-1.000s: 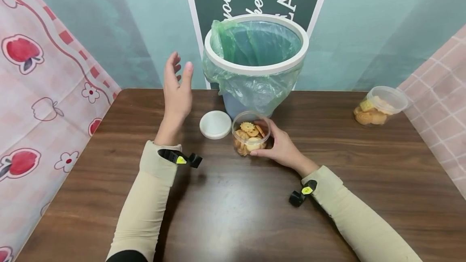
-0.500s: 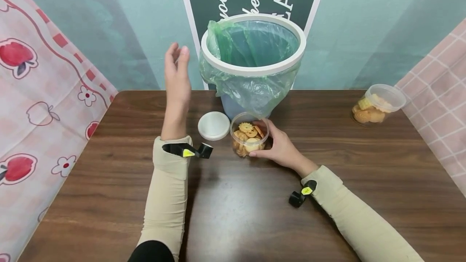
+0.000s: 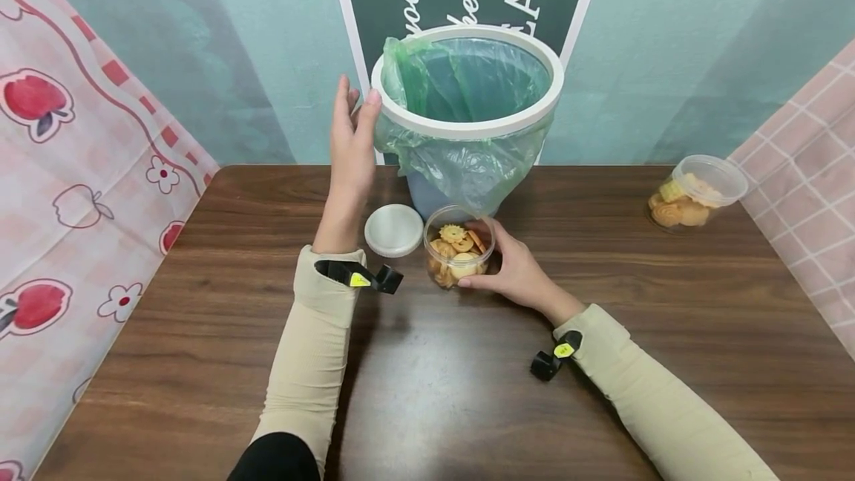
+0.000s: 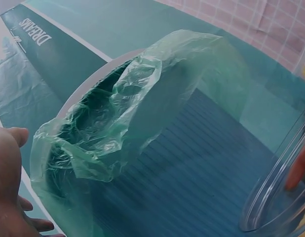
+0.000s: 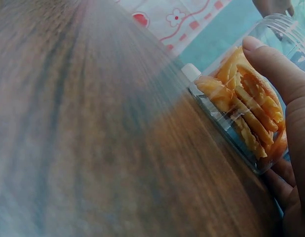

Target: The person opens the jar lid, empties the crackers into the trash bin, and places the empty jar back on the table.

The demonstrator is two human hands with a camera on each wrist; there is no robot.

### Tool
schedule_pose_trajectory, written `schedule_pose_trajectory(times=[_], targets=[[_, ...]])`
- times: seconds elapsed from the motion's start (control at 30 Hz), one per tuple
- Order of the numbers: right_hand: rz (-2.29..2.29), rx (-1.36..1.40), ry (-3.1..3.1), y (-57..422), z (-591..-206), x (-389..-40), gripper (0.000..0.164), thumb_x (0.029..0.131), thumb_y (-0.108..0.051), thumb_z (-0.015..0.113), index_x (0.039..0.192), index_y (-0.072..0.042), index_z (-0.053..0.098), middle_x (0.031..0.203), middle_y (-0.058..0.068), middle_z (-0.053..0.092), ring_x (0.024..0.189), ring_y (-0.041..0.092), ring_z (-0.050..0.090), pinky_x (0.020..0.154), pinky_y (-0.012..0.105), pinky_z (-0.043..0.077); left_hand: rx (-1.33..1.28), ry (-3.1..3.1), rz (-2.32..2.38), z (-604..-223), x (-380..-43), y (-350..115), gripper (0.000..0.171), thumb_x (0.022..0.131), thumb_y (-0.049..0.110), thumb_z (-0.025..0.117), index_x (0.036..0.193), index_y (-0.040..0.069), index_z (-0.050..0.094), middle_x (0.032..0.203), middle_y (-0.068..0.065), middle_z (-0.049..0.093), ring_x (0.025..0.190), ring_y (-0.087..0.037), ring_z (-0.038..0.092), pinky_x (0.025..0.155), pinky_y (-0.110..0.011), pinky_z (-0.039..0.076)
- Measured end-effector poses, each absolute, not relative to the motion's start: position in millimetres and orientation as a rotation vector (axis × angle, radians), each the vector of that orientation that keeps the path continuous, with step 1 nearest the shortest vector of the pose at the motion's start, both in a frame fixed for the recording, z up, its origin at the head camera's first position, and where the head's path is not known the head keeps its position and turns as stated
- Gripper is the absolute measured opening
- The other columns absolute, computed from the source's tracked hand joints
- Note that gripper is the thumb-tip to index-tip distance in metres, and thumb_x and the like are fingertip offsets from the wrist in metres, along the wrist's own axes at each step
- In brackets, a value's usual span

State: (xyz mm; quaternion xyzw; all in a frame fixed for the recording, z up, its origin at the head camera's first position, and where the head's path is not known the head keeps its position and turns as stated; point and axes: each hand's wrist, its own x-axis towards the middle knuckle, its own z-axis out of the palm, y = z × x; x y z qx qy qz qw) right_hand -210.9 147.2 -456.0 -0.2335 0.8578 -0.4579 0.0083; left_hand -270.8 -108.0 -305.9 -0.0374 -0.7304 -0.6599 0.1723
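Note:
My right hand [image 3: 510, 269] grips an open clear plastic jar [image 5: 241, 98] of cookies [image 3: 457, 251] that stands upright on the table, thumb on the near side and fingers around the far side. My left hand [image 3: 354, 143] is raised beside the left rim of a bin [image 3: 470, 127], fingers loosely extended and holding nothing. In the left wrist view, a small gap shows between that hand [image 4: 9, 187] and the green plastic bag [image 4: 137, 98] lining the bin. Next to the jar, a white round lid [image 3: 394, 230] lies flat on the table.
A second jar of cookies with a translucent lid [image 3: 695, 191] stands at the table's back right. The wooden table [image 3: 427, 392] ends at the back against a teal backdrop [image 3: 267, 36], with patterned pink cloth [image 3: 87, 191] on the left and pink tile pattern [image 3: 815, 169] on the right.
My left hand has risen slightly and shifted right, closer to the bin's rim. The right hand and the jar have stayed in place; the view has swayed slightly.

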Motion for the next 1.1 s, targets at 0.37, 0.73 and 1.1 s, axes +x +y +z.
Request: schedule_pose_trajectory(times=[0.37,0.73,1.1], targets=[[-1.436,-0.741,2.683,147,-457,-212,0.097,0.072,-0.035,0.092,0.152,-0.020,0.039,0.150,0.001,0.054,0.142,0.023,0.048,0.117,0.049,0.036,-0.136,-2.076,-1.907,-309,-271,-101,0.075,0.102,0.043,0.050,0.164,0.017,0.016,0.168,-0.008,0.024,0.153,-0.018,0.029,0.123,-0.033,0.029],[-1.443,-0.747,2.683,147,-458,-212,0.097,0.072,-0.034,0.093,0.152,-0.018,0.039,0.150,0.001,0.054,0.141,0.022,0.048,0.116,0.048,0.037,-0.189,-2.121,-1.865,-313,-273,-95,0.071,0.104,0.044,0.043,0.163,0.015,0.015,0.170,-0.002,0.018,0.155,-0.008,0.018,0.127,-0.033,0.020],[-1.438,-0.757,2.691,148,-459,-213,0.098,0.072,-0.034,0.093,0.152,-0.020,0.038,0.150,0.002,0.054,0.141,0.022,0.048,0.117,0.048,0.037,-0.224,-2.082,-1.937,-317,-274,-89,0.075,0.103,0.044,0.045,0.164,0.016,0.011,0.170,-0.002,0.015,0.153,-0.009,0.022,0.125,-0.032,0.024]])
